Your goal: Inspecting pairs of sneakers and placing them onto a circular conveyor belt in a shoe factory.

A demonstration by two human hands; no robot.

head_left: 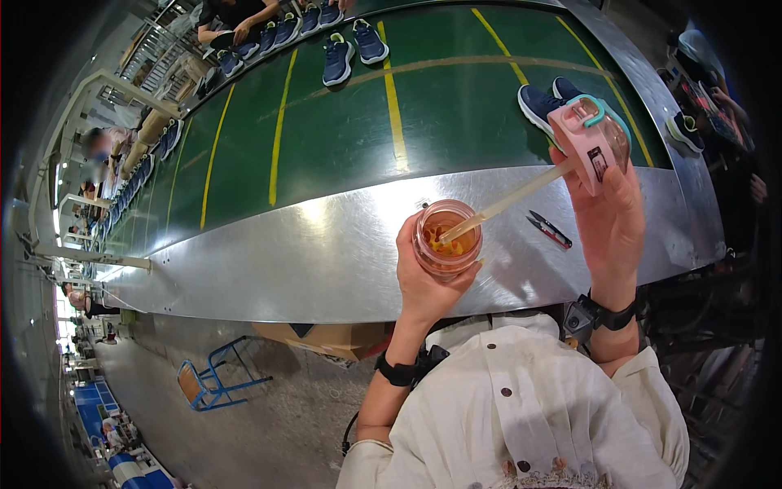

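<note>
My left hand (428, 289) is wrapped round a clear pinkish bottle (447, 273), uncapped, with amber liquid and bits floating inside. Up to the right, my right hand (607, 216) grips a pink bottle lid (577, 145) with a teal loop handle. From the lid a long pale straw (513, 200) slants down, its lower end at the bottle's mouth, over or in the liquid; I cannot tell which. A pair of thread snips (550, 230) lies on the metal ledge between my hands, touched by neither.
Beyond the metal ledge (269, 269) runs a green conveyor belt (326, 130) with yellow stripes. Navy sneakers (338, 59) stand on it, one pair behind the lid. People work along the far side. A cardboard box (326, 338) sits under the ledge, a blue-framed stool (216, 379) on the floor.
</note>
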